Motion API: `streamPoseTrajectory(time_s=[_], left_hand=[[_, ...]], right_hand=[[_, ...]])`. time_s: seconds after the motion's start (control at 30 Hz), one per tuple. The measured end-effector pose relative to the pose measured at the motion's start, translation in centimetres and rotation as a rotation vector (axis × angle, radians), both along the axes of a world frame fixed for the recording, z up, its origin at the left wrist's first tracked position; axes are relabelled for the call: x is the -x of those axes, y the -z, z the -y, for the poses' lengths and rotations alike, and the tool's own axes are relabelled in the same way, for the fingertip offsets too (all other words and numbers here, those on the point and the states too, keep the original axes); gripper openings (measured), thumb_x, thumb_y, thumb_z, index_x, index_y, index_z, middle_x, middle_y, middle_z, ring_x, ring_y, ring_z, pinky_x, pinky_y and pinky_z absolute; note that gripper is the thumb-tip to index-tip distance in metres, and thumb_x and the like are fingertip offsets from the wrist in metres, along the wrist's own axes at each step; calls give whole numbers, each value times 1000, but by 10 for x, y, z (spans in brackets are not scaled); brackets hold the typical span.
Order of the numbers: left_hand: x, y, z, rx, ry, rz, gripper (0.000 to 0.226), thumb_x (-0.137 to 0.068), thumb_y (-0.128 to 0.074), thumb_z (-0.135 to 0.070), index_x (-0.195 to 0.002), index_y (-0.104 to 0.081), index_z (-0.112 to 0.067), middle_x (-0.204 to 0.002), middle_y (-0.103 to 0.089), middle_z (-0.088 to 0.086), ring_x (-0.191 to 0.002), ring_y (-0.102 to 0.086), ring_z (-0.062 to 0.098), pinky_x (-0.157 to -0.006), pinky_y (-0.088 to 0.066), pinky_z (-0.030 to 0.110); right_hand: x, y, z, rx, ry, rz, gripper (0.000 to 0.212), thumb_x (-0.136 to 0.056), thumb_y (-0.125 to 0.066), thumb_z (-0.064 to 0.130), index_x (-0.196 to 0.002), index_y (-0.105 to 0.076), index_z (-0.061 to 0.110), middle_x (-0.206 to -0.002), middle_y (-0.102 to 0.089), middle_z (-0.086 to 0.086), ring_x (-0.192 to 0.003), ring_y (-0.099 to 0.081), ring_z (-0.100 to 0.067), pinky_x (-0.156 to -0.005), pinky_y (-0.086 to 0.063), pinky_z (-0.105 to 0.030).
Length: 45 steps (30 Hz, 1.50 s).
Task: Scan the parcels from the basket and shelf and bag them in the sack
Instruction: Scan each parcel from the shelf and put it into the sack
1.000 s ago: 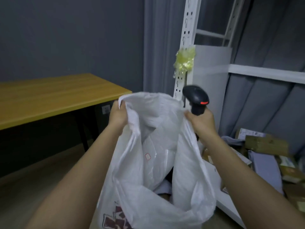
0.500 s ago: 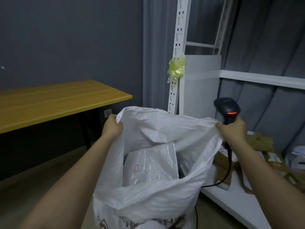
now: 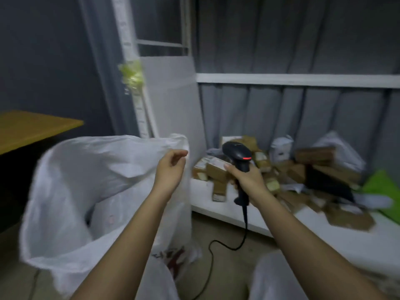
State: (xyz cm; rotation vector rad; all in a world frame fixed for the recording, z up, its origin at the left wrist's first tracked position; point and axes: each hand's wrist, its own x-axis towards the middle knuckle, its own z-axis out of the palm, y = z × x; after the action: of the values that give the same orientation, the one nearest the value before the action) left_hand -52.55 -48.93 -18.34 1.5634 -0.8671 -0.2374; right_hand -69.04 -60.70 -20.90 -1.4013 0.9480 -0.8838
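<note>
left hand [image 3: 171, 167] loosely curled, empty, beside sack [image 3: 91, 187] rim; right hand [image 3: 246, 180] gripping scanner [image 3: 238, 154] before shelf [image 3: 337, 239] edge.

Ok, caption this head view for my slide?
Right hand holds the scanner toward shelf parcels; left hand hovers by the open sack.

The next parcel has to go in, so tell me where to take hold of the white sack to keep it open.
Take the sack by its upper rim at the right corner, coming from above with the left hand, which hangs just beside it, empty. The rim stands up and gapes there, and the thin cloth folds easily into a pinch. The right hand grips the scanner.
</note>
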Motion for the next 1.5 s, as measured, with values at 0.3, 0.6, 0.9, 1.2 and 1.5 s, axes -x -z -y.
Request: streamPoseTrajectory(time_s=[0.3, 0.6, 0.9, 1.2, 1.5], left_hand=[[118, 80, 168, -202, 313, -169, 17, -95, -52, -10, -111, -59, -11, -114, -62, 7, -95, -58, 16, -77, -50, 18], [100, 211, 306, -445, 253, -312, 24, -93, -58, -7, -111, -42, -10, -110, -47, 10, -84, -49, 18, -61, -42, 22], [125, 320, 432, -389, 278, 658, 95, -60, -74, -45, -139, -41, -4, -129, -52, 24, -117, -51, 41, -96, -44, 43], [117, 342, 458, -374, 177, 998, 93, -56, -81, -26, -139, -44, -4, -117, -60, 21, -104, -59, 36, -88, -51, 41], [83, 220, 379, -138, 102, -227, 90, -66, -88, -27, -133, -32, -9, -127, -47, 1, -113, -51, 15, -91, -44, 28]], right_hand=[[128, 86, 71, -276, 361, 120, 15, -85, -71, 19, -89, -59, 10, -59, -57, -5, -51, -50, -17, -57, -44, -31], [93, 170, 183, -345, 528, 203, 14, -88, -68, 15, -96, -57, 12, -81, -58, -9, -58, -54, -14, -55, -48, -24], [99, 225, 250, -311, 680, 177, 14, -87, -69, 13, -84, -56, 18, -53, -54, 6, -50, -48, -12, -52, -46, -27], [101, 241, 267, -281, 656, 157, 19, -87, -67, 10, -81, -53, 21, -55, -55, 9, -50, -51, -7, -54, -47, -23], [112, 216, 242, -323, 638, 234, 33, -87, -71, 25, -110, -55, 8, -70, -55, -4, -56, -52, -14, -58, -49, -28]])
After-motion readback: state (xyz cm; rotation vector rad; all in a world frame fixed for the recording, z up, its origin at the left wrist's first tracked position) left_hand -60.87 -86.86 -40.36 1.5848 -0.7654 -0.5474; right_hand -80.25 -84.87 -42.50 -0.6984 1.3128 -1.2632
